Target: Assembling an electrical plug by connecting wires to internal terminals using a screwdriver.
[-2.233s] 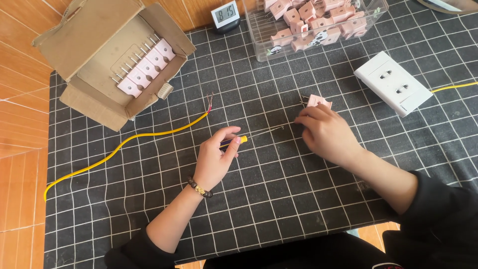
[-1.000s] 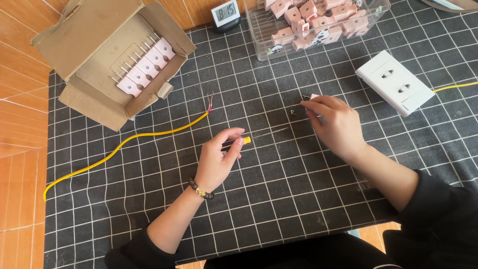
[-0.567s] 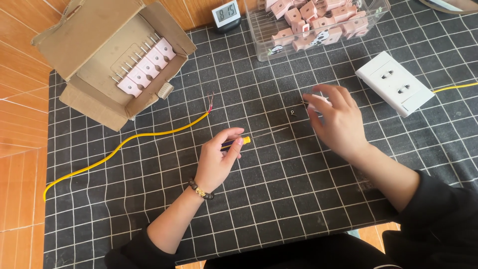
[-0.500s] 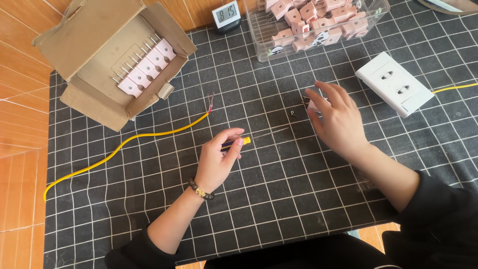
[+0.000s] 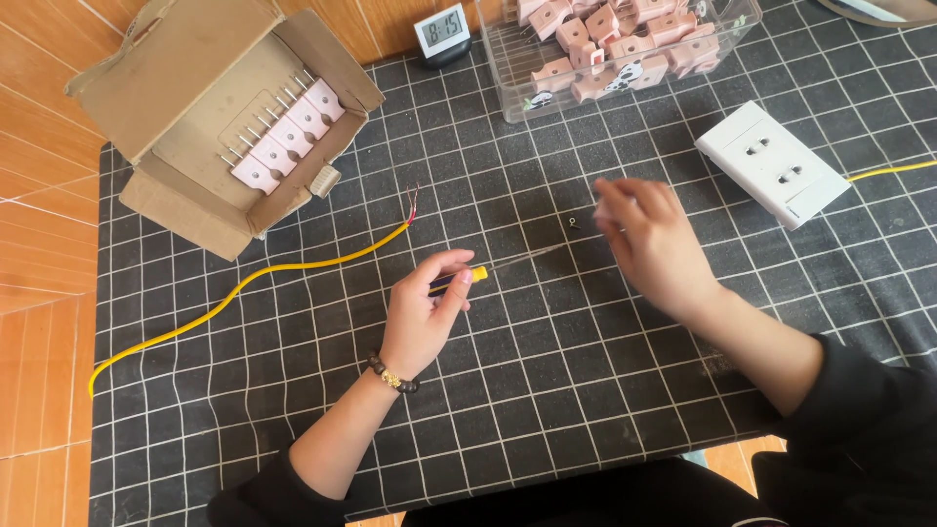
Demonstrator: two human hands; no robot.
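My left hand [image 5: 422,310] sits near the middle of the frame, fingers wrapped around the yellow handle of a screwdriver [image 5: 467,278] whose thin shaft runs up and to the right across the black gridded mat [image 5: 547,390]. My right hand [image 5: 656,242] is right of centre, blurred; its fingertips seem to pinch a small pale part [image 5: 607,208], though I cannot tell how firmly. Just left of those fingertips a tiny dark screw [image 5: 571,224] lies on the mat, close to the screwdriver's tip.

Further out, a yellow cable [image 5: 293,265] curves from the left edge to bare wire ends above my left hand. A white double socket [image 5: 773,163] rests at the upper right. A clear tub of pink plug parts [image 5: 615,44] stands at the top, a small digital clock [image 5: 442,29] beside it, and an open cardboard box [image 5: 224,117] holding pale pink pronged pieces fills the upper left.
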